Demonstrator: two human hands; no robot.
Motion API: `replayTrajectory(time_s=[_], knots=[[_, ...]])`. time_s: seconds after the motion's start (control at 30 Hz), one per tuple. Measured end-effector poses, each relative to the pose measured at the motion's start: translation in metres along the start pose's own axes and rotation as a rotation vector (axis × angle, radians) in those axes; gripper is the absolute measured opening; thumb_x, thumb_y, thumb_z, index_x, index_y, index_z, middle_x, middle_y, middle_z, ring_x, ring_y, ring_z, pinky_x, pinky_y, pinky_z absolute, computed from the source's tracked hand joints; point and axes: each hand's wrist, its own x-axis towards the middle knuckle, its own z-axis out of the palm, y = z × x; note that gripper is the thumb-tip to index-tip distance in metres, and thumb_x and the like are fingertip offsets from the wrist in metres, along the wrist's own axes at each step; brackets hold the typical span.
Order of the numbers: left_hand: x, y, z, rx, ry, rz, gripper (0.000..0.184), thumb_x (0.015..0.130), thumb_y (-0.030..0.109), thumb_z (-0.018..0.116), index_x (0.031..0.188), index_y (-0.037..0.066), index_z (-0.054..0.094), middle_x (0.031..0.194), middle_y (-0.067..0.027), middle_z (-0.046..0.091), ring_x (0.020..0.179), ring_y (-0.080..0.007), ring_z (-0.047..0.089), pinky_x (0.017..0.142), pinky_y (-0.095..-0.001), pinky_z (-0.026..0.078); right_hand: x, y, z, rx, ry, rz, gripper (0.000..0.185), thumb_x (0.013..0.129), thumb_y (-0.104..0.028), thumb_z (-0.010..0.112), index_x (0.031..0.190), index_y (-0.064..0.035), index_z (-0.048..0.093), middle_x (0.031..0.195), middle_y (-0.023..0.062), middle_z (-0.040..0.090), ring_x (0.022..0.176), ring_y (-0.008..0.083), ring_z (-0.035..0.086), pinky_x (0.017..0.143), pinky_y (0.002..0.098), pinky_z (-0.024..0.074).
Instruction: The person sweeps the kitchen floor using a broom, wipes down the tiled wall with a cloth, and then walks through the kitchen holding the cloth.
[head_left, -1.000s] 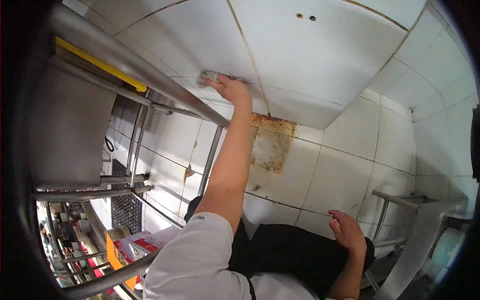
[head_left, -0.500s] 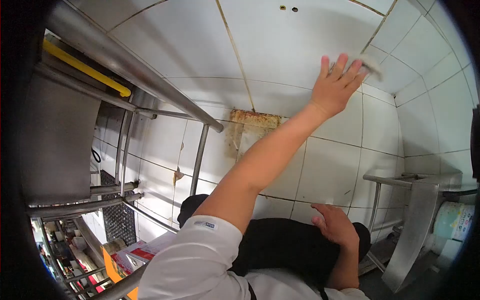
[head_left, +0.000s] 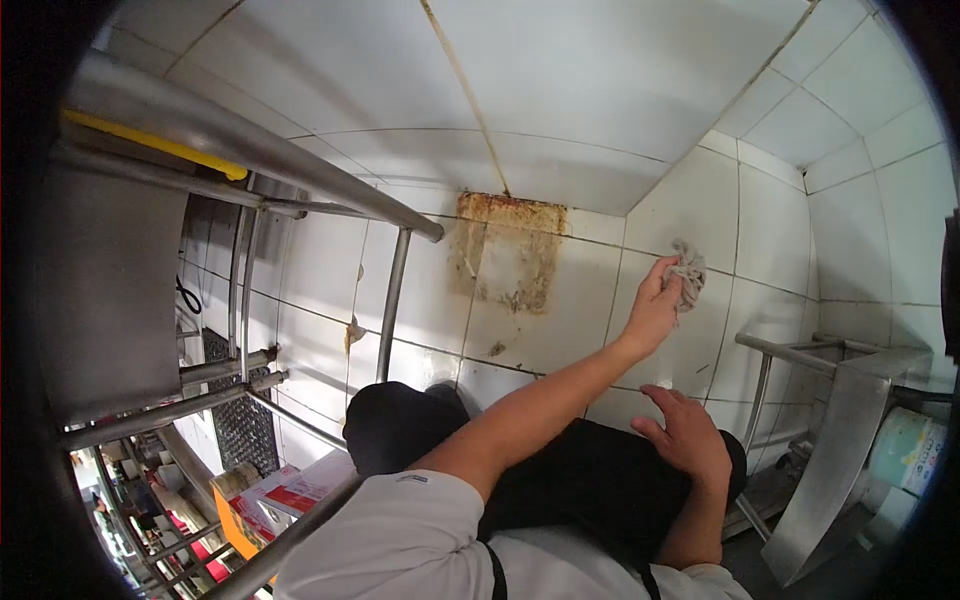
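Note:
My left hand (head_left: pixel 653 303) is closed on a crumpled grey rag (head_left: pixel 688 270), its arm stretched across my body to the right. The rag is against or just over the white tiles (head_left: pixel 650 225); I cannot tell whether it touches. On my dark-clothed knee rests my right hand (head_left: pixel 690 436), holding nothing, with its thumb apart from the fingers. A brown, rusty stain (head_left: pixel 512 250) marks the tiles left of the rag.
A metal pipe frame (head_left: pixel 393 310) stands close on my left, with a yellow bar (head_left: pixel 150 142) behind it. Boxes (head_left: pixel 310 490) lie low at the left. To the right are a steel stand (head_left: pixel 835 450) and a pale green container (head_left: pixel 900 450).
My left hand has come down from the upper tiles with the rag, going from flat fingers to a bunched grip. My right hand stays on the knee. The view has shifted slightly.

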Motion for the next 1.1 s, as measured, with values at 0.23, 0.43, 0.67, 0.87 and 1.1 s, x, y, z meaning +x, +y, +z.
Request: replayTrajectory(time_s=[0.23,0.43,0.67,0.87,1.1], knots=[[-0.034,0.024,0.004,0.094,0.284,0.017,0.031,0.102,0.018,0.044,0.131,0.007,0.047,0.093,-0.0034,0.061,0.078,-0.0136,0.057,0.069,-0.0298,0.047,0.005,0.010,-0.013,0.229,-0.094,0.260,0.049,0.090,-0.034,0.064,0.126,-0.0023,0.055,0.115,0.0219,0.063,0.109,0.0369,0.060,0.094,0.0441,0.0457],[-0.126,0.135,0.097,0.539,0.597,0.013,0.029,0.101,0.013,0.042,0.128,0.006,0.048,0.088,-0.0083,0.062,0.078,-0.0163,0.059,0.071,-0.0310,0.049,0.009,0.037,0.063,0.288,0.422,0.097,0.039,0.089,-0.028,0.068,0.119,-0.0049,0.060,0.106,0.0209,0.067,0.098,0.0326,0.066,0.085,0.0417,0.0499],[-0.197,0.358,0.264,-0.051,0.181,0.050,0.028,0.100,0.013,0.044,0.128,0.008,0.047,0.082,-0.0021,0.057,0.068,-0.0105,0.053,0.059,-0.0289,0.048,-0.075,-0.120,-0.062,0.315,0.014,0.164,0.052,0.088,-0.043,0.065,0.122,-0.0043,0.058,0.109,0.0187,0.067,0.103,0.0301,0.063,0.089,0.0411,0.0474],[-0.301,0.526,0.287,0.030,-0.104,0.469,0.029,0.100,0.017,0.043,0.127,0.008,0.047,0.087,-0.0046,0.052,0.070,-0.0119,0.051,0.060,-0.0275,0.046,-0.085,-0.102,-0.156,0.244,0.083,-0.167,0.040,0.092,-0.033,0.062,0.117,-0.0021,0.059,0.097,0.0145,0.068,0.084,0.0264,0.066,0.075,0.0364,0.0514],[-0.510,0.633,0.204,0.042,0.051,0.443,0.034,0.098,0.022,0.047,0.129,0.008,0.046,0.086,-0.0026,0.051,0.065,-0.0103,0.048,0.054,-0.0273,0.043,-0.056,-0.149,-0.207,0.024,-0.374,0.044,0.038,0.093,-0.032,0.061,0.116,-0.0016,0.059,0.095,0.0134,0.067,0.081,0.0245,0.065,0.072,0.0349,0.0517]])
